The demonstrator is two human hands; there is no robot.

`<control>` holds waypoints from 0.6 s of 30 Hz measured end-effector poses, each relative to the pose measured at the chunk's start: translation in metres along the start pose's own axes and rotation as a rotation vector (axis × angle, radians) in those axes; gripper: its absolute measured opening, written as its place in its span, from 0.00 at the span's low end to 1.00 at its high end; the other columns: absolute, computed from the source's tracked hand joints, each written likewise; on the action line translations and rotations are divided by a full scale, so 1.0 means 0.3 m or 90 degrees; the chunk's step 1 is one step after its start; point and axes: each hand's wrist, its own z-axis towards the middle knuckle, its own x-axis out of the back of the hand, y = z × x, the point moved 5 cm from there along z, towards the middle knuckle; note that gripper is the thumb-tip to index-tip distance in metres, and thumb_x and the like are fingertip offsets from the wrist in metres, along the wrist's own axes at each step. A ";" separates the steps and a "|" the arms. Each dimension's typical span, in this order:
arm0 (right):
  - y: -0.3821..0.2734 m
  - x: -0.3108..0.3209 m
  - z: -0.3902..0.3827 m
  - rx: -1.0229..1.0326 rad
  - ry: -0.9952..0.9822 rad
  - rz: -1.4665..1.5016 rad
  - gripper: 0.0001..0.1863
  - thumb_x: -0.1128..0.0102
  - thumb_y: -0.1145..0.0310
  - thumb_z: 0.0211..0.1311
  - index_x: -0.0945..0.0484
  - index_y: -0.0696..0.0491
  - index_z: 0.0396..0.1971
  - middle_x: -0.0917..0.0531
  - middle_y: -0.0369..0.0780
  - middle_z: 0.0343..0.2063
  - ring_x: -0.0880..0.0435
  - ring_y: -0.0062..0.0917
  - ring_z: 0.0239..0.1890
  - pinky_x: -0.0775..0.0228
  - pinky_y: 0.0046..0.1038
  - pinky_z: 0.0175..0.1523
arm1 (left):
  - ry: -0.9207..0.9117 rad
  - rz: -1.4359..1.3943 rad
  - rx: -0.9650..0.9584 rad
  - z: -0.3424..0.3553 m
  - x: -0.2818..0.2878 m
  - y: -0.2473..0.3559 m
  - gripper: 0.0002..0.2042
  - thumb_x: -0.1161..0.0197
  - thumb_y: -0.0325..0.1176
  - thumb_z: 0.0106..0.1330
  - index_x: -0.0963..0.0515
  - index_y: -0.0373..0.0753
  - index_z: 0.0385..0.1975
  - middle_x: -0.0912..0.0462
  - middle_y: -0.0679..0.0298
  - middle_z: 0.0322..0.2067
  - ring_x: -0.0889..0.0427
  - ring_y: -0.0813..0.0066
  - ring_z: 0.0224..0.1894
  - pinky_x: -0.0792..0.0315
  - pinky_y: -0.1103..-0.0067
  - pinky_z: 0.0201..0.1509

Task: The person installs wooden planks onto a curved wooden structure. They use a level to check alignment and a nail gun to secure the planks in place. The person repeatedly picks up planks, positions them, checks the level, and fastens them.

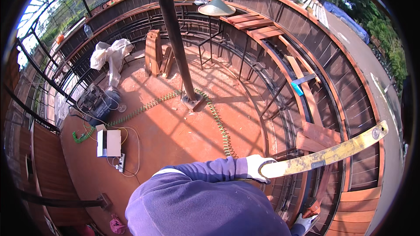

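While the view looks straight down over a purple-sleeved shoulder, everything sits relative to two gloved hands at the lower right. Far left of both hands: a white box (108, 143) on the rust-red floor (175, 135), a power strip just below it, and a compressor (98, 102) further up with a green coiled hose (148, 105) running from it toward the post base. White sheeting (110, 54) and a stack of boards (154, 52) lie well beyond, up the frame. The dark post (175, 35) rises up and left of the hands.

Left hand (259, 168): white glove, closed round the near end of a long yellow level (323, 155), fingers through its end slot as far as I can tell. The level reaches out to the right over the curved railing (306, 105), across the dark metal frame and loose planks (317, 135) just above the hand.

Right hand (308, 220): at the bottom edge, below the level, white glove with an orange patch; mostly cropped, so cannot tell whether it is shut or holds anything.

Judgement: to do this well, keep the level flat on the rail top, steady the far end with the free hand, and read the vial only once it rests without rocking. A one-handed hold at the end invites sag.
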 end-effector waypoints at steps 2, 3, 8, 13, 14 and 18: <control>-0.252 0.111 -0.092 -0.017 -0.070 -0.043 0.54 0.31 0.58 0.52 0.57 0.50 0.73 0.29 0.53 0.61 0.24 0.45 0.58 0.33 0.37 0.63 | -0.009 0.054 0.117 -0.070 0.075 -0.016 0.35 0.26 0.52 0.51 0.29 0.42 0.57 0.15 0.53 0.40 0.15 0.57 0.43 0.22 0.70 0.47; -0.278 0.155 -0.145 -0.043 -0.073 -0.076 0.52 0.31 0.56 0.52 0.54 0.51 0.72 0.27 0.54 0.58 0.23 0.45 0.56 0.32 0.38 0.62 | 0.001 0.030 0.121 -0.084 0.093 -0.027 0.35 0.25 0.51 0.51 0.28 0.39 0.57 0.15 0.53 0.41 0.15 0.60 0.42 0.22 0.71 0.47; -0.243 0.150 -0.220 -0.045 -0.016 -0.036 0.48 0.30 0.57 0.50 0.44 0.53 0.69 0.27 0.54 0.58 0.26 0.45 0.59 0.35 0.40 0.63 | 0.104 0.005 0.057 -0.145 0.154 -0.150 0.35 0.21 0.38 0.49 0.29 0.31 0.57 0.14 0.58 0.39 0.16 0.75 0.40 0.23 0.75 0.47; -0.225 0.140 -0.276 -0.039 0.037 -0.039 0.45 0.31 0.56 0.50 0.41 0.52 0.68 0.25 0.53 0.55 0.25 0.45 0.57 0.34 0.41 0.62 | 0.153 -0.057 0.184 -0.178 0.206 -0.272 0.34 0.22 0.34 0.50 0.29 0.29 0.56 0.16 0.57 0.42 0.19 0.76 0.43 0.24 0.78 0.49; -0.231 0.151 -0.290 -0.054 0.026 -0.033 0.44 0.31 0.56 0.50 0.40 0.52 0.67 0.25 0.53 0.55 0.25 0.46 0.57 0.34 0.41 0.62 | 0.128 -0.119 0.267 -0.157 0.217 -0.219 0.33 0.22 0.33 0.49 0.29 0.29 0.55 0.16 0.59 0.39 0.19 0.78 0.40 0.23 0.79 0.46; -0.256 0.174 -0.297 -0.066 0.024 -0.041 0.43 0.31 0.54 0.50 0.38 0.52 0.66 0.24 0.52 0.54 0.25 0.46 0.56 0.35 0.40 0.63 | 0.192 -0.004 0.149 -0.151 0.239 -0.273 0.29 0.24 0.30 0.52 0.28 0.30 0.54 0.17 0.62 0.34 0.21 0.83 0.33 0.23 0.81 0.38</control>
